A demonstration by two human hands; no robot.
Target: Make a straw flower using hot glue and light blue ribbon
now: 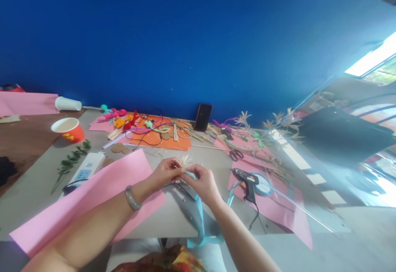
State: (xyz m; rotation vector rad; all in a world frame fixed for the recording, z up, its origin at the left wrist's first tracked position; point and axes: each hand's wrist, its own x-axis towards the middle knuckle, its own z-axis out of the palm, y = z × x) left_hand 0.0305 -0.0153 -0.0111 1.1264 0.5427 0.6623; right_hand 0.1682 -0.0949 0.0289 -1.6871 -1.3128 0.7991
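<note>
Both hands meet above the front middle of the table. My left hand [168, 170], with a bangle on its wrist, pinches the base of a small pale straw-like flower [185, 160]. In my right hand [202, 181], thumb and fingers are closed on a light blue ribbon [199, 218] at the same spot. The ribbon hangs in a loop below the table edge and runs up towards its spool [262, 184] on the right. Fingers partly hide where ribbon and flower touch.
A black glue gun [247, 178] lies beside the spool, with scissors [236, 154] behind. A phone [203, 117] leans against the blue wall. Pink paper [102, 185], a power strip [88, 166] and a paper cup [68, 131] are on the left.
</note>
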